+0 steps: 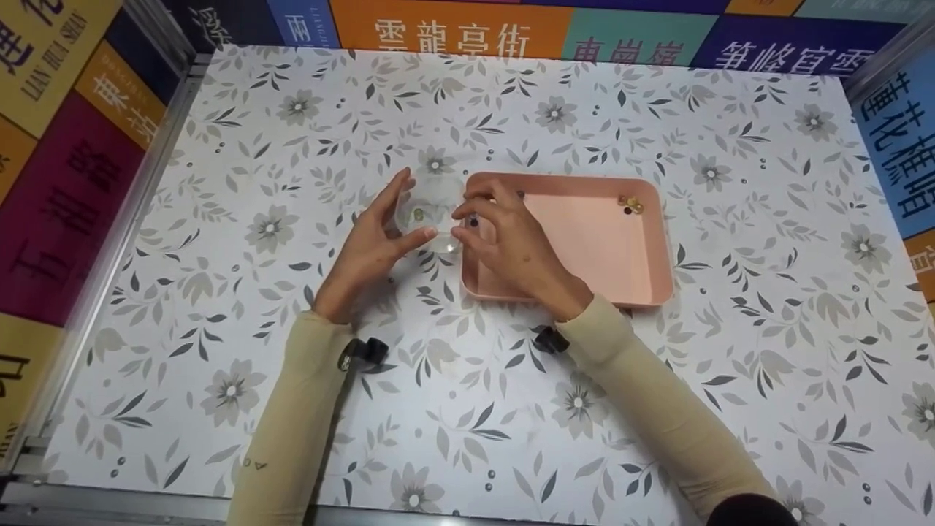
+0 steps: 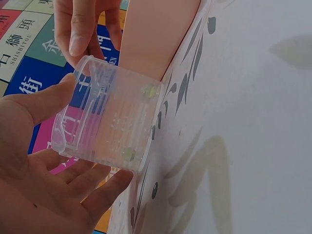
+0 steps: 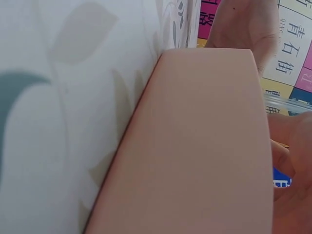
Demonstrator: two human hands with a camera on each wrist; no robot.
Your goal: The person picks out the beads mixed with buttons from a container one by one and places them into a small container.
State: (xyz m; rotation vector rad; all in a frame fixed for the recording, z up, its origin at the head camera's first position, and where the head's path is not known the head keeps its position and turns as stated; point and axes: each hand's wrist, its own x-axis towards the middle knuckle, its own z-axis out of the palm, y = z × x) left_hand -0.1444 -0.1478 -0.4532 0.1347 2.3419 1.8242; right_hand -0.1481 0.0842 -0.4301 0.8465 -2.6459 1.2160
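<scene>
A clear ribbed plastic cup [image 2: 109, 114] stands upright on the table beside the tray. Two greenish see-through beads [image 2: 149, 90] show low inside it; the head view shows one greenish bead [image 1: 418, 215]. My left hand [image 1: 369, 245] curves round the cup's left side, thumb at the rim and fingers along the lower wall. From the other side my right hand [image 1: 515, 245] reaches across the left wall of the pink tray [image 1: 570, 298], its bent, spread fingertips close to the cup's rim and nothing visible between them. The right wrist view is mostly filled by the tray's outer wall [image 3: 209, 136].
Several gold beads [image 1: 630, 204] and a dark bead [image 1: 627, 211] lie in the tray's far right corner. Dark beads [image 1: 474, 222] also show at its left, near my right fingers. Patterned panels [image 1: 453, 29] with large characters stand along the table's back and sides.
</scene>
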